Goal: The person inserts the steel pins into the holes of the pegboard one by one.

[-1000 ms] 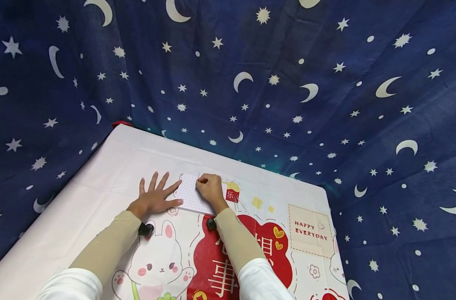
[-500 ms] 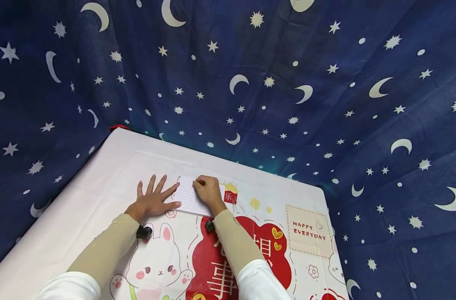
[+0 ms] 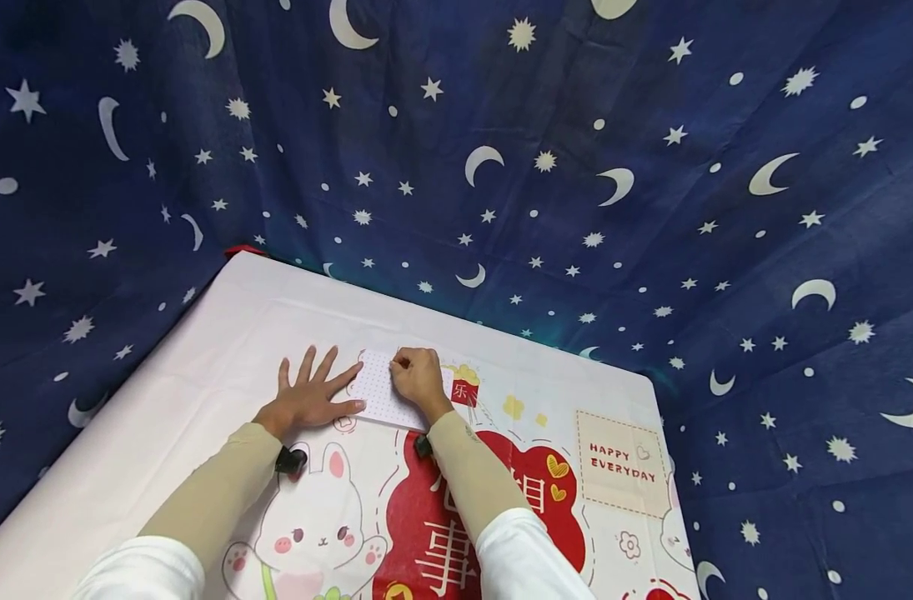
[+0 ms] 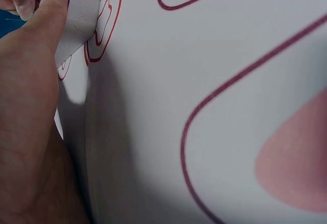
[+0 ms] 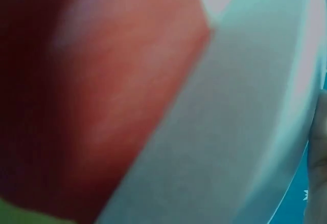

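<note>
A white block or pad (image 3: 377, 392) with rows of small dots on its top lies on the tabletop, and its thick side (image 4: 82, 17) shows in the left wrist view. My left hand (image 3: 306, 400) is spread, with thumb and index fingertips on the pad's left edge and the other fingers on the tablecloth. Over the pad's middle, my right hand (image 3: 422, 382) has curled fingers, thumb and index finger pinched together. What they pinch is mostly hidden; a faint thin line near the fingertips looks like a needle or thread. In the right wrist view, the hand's edge (image 5: 318, 168) shows at the right.
A printed tablecloth (image 3: 321, 517) with a rabbit, red shapes and lettering covers the table. Dark blue curtains (image 3: 546, 208) with moons and stars stand behind and beside it. Small black devices (image 3: 291, 460) sit at both wrists.
The head view shifts slightly and comes back. My right fingertips have moved a little to the left along the pad, while my left hand keeps its place.
</note>
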Demonstrator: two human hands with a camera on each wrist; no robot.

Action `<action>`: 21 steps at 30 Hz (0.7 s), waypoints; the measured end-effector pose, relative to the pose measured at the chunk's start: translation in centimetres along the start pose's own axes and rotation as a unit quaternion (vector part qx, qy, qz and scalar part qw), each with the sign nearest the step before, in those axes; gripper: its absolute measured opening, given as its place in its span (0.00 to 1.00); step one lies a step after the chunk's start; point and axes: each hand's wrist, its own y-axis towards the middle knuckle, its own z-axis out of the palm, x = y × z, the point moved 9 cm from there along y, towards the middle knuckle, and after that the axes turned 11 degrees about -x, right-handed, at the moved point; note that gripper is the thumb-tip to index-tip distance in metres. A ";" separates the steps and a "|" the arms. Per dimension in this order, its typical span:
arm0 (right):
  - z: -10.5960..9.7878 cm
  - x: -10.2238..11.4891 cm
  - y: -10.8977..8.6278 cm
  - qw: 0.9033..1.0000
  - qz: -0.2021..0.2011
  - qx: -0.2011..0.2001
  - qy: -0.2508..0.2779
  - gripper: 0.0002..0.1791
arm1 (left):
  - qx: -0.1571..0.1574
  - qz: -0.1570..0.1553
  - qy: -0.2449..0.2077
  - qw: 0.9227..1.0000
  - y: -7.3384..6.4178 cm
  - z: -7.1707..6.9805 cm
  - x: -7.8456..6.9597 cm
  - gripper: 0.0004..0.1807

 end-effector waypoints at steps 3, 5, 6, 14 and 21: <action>-0.1 -0.2 -0.2 1.000 0.008 0.002 0.013 0.08 | 0.002 0.002 -0.005 1.000 0.2 0.1 -0.1 0.51; -0.3 -0.3 -0.3 1.000 0.012 -0.001 0.028 0.07 | 0.003 0.001 0.000 1.000 0.1 0.0 -0.1 0.51; -0.3 -0.3 -0.3 0.999 0.012 -0.004 0.037 0.06 | 0.002 0.002 0.002 1.000 0.1 -0.2 -0.2 0.50; -0.4 -0.8 -0.6 0.997 0.041 -0.010 0.060 0.02 | 0.004 -0.001 0.001 1.000 0.1 -0.2 -0.4 0.50; -0.5 -1.1 -0.3 0.996 0.034 -0.004 0.080 0.02 | 0.001 0.001 0.009 1.000 0.0 -0.4 -0.3 0.50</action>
